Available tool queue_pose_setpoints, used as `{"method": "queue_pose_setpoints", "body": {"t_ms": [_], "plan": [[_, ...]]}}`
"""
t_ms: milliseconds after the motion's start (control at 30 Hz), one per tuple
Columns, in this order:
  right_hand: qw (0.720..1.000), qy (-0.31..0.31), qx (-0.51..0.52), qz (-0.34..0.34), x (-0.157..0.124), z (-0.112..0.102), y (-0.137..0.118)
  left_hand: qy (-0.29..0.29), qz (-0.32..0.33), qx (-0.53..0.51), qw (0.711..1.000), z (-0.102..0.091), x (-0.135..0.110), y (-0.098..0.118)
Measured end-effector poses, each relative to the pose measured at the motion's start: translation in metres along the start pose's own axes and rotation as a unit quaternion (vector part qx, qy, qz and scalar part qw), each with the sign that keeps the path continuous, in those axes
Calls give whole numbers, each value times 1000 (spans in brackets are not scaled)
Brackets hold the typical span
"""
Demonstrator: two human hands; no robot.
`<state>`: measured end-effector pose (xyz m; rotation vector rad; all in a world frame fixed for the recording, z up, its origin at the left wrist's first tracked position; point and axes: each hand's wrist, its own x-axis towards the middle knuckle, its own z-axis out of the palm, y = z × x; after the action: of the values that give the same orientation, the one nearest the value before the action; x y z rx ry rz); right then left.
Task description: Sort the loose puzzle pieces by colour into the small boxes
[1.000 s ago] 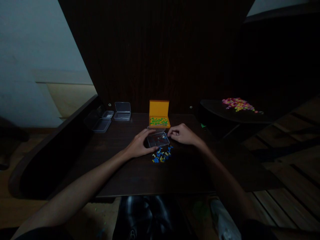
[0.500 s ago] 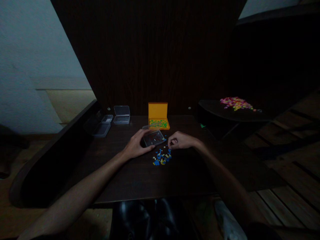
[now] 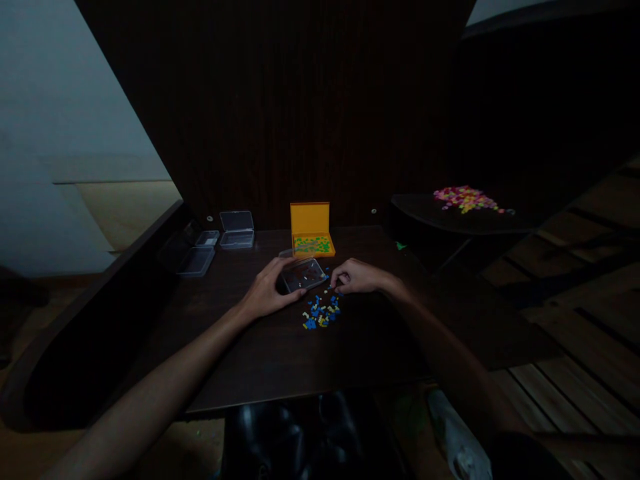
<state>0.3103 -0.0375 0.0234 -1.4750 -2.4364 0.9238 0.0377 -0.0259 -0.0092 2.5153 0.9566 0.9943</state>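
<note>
My left hand (image 3: 265,292) curls round the left side of a small clear plastic box (image 3: 303,275) on the dark table (image 3: 280,347) and holds it tilted. My right hand (image 3: 355,277) rests just right of the box, fingers pinched together over the top of a small heap of blue, yellow and white pieces (image 3: 320,312). What the fingertips hold is too small to make out. Behind the clear box stands an open yellow case (image 3: 311,230) with green and yellow pieces in its tray.
Several clear lidded boxes (image 3: 237,230) lie at the table's back left. A dark side table (image 3: 450,220) to the right carries a pile of pink and yellow pieces (image 3: 465,199). A dark wooden panel rises behind the table. Wooden floor boards run on the right.
My left hand has drawn the clear box a little left and tilted it. My right hand has come off the box's right edge and dropped to the heap of pieces, fingers pinching.
</note>
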Motion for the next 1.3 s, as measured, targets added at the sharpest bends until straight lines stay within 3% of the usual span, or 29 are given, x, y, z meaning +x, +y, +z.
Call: {"method": "queue_pose_setpoints", "body": {"t_ms": [900,1167,1300], "plan": [[987,67,-145,-34,1,4,-3,-13,1,2,1000,-2,1,2],[991,88,-84,-61,-2,4,-6,-10,-7,2,1000,-3,1,3],[992,63,-71,-82,-2,5,-7,-11,-9,2,1000,-3,1,2]]}}
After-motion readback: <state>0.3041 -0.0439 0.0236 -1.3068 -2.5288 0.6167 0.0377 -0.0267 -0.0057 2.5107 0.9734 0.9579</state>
